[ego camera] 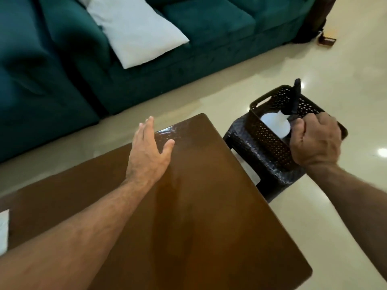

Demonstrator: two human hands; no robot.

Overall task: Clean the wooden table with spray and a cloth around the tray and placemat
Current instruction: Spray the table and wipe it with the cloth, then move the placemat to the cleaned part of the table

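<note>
The brown wooden table (pixel 199 216) fills the lower middle of the view. My left hand (pixel 147 155) hovers flat over its far corner, fingers apart, holding nothing. Off the table's right side, my right hand (pixel 316 141) is curled at the near rim of a black perforated basket (pixel 270 135). Inside the basket stands a white spray bottle (pixel 275 124) with a black trigger head (pixel 295 97). My fingers are closed by the bottle's neck; whether they grip the bottle or the basket rim is not clear. A white cloth edge (pixel 3 231) shows at the far left.
The basket rests on a dark woven stool (pixel 257 162) beside the table's right edge. A teal sofa (pixel 62 80) with a white pillow (pixel 136 32) runs along the far side. Glossy cream floor tiles (pixel 335 70) surround the table.
</note>
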